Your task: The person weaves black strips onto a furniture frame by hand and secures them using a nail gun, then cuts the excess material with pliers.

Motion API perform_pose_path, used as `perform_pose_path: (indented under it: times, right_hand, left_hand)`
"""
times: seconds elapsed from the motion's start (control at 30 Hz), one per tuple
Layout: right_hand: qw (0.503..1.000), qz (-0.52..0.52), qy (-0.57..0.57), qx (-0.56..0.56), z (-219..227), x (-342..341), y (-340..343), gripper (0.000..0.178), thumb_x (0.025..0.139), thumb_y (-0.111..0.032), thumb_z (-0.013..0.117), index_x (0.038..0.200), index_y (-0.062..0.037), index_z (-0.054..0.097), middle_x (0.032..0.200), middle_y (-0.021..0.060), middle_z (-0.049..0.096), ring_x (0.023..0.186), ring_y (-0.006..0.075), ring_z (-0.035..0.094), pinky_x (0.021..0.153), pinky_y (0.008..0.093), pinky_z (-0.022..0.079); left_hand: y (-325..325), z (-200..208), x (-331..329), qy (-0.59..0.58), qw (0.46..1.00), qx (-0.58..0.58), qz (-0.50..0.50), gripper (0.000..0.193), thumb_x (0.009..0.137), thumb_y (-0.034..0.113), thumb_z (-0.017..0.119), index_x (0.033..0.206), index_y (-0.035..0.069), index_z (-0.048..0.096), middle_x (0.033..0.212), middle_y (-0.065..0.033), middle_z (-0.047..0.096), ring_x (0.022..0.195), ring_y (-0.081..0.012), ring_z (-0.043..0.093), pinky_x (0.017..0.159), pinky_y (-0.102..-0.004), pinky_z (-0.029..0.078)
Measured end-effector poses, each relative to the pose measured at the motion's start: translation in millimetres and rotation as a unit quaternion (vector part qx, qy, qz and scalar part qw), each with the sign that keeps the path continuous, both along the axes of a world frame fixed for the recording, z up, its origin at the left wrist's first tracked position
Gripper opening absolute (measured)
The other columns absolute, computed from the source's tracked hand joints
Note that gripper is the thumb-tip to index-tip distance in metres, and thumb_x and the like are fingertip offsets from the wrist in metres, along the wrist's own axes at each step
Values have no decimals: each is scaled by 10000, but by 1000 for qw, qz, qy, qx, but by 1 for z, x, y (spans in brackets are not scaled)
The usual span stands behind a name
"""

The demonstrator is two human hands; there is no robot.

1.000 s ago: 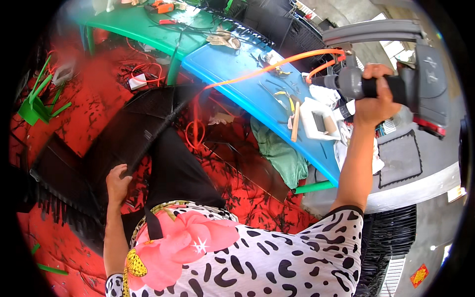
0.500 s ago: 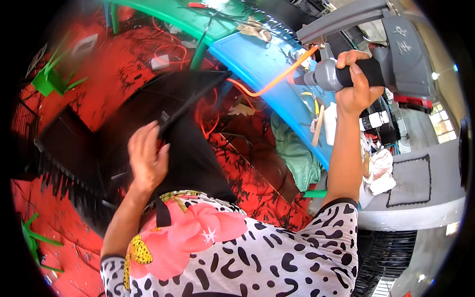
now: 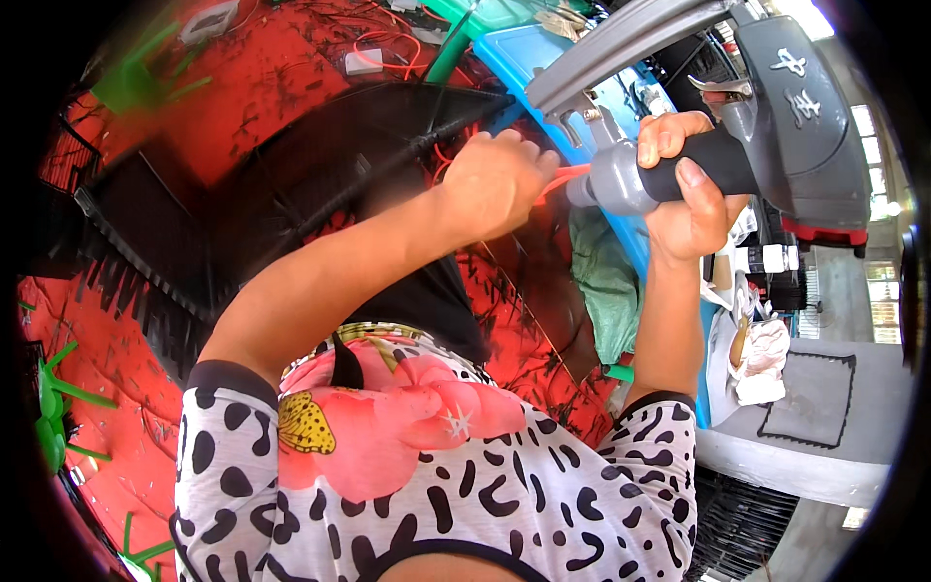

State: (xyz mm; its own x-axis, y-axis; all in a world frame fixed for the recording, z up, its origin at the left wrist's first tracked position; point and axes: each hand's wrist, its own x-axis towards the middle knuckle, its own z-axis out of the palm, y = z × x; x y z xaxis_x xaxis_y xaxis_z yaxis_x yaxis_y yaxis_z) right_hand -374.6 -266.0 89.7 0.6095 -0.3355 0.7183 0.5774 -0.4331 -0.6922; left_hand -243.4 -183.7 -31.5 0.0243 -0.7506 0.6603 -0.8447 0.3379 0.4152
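My right hand is wrapped round the black grip of a grey pneumatic nail gun, held up at the right. The gun's long magazine runs back toward the far left. From the end of its handle comes an orange air hose. My left hand is closed on this hose, just left of the handle end, with its fingertips partly hidden. Below and beyond my left arm stands a dark woven-strip furniture frame, with loose black strips hanging along its left edge.
A blue table extends behind the gun, with a green one beyond. A green sack hangs beside it. Green stools stand at the left on the red floor covering, which is littered with black scraps. A white bottle is at the right.
My left hand has left the dark frame, moved right and closed on the orange hose by the gun's handle. The gun stays in my right hand and appears slightly lower and nearer.
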Motion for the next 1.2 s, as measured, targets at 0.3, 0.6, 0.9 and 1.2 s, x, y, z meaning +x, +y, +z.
perform_pose_path:
  times: [0.3, 0.6, 0.9, 1.2]
  right_hand:
    - [961, -217, 173, -12, 90, -45, -23, 178, 784, -80, 541, 870, 75, 558, 749, 126, 573, 673, 192, 558, 648, 283, 450]
    - [872, -384, 304, 22, 145, -104, -115, 189, 840, -130, 607, 951, 18, 565, 753, 50, 578, 620, 105, 552, 544, 220, 452]
    - [692, -310, 652, -20, 78, -117, -154, 253, 779, -120, 614, 1001, -50, 516, 662, 20, 537, 496, 92, 514, 473, 236, 426]
    - [635, -387, 635, 212, 65, -280, -52, 241, 762, -138, 571, 976, -42, 520, 674, 30, 533, 507, 113, 520, 461, 249, 427]
  left_hand:
    - [15, -39, 16, -109, 932, 330, 102, 686, 691, 343, 749, 1211, 12, 447, 1110, -139, 527, 1021, -304, 535, 803, -428, 476]
    - [56, -56, 55, -56, 936, 343, 54, 497, 697, 242, 738, 1070, 7, 509, 1051, -169, 549, 1009, -346, 534, 843, -413, 454]
    - [104, -45, 60, -54, 904, 423, -6, 491, 690, 222, 743, 1080, 12, 532, 1005, -152, 566, 974, -325, 556, 820, -403, 462]
    - [90, -38, 50, -71, 903, 414, -88, 503, 697, 219, 738, 1105, 12, 529, 1013, -150, 565, 980, -325, 557, 827, -399, 467]
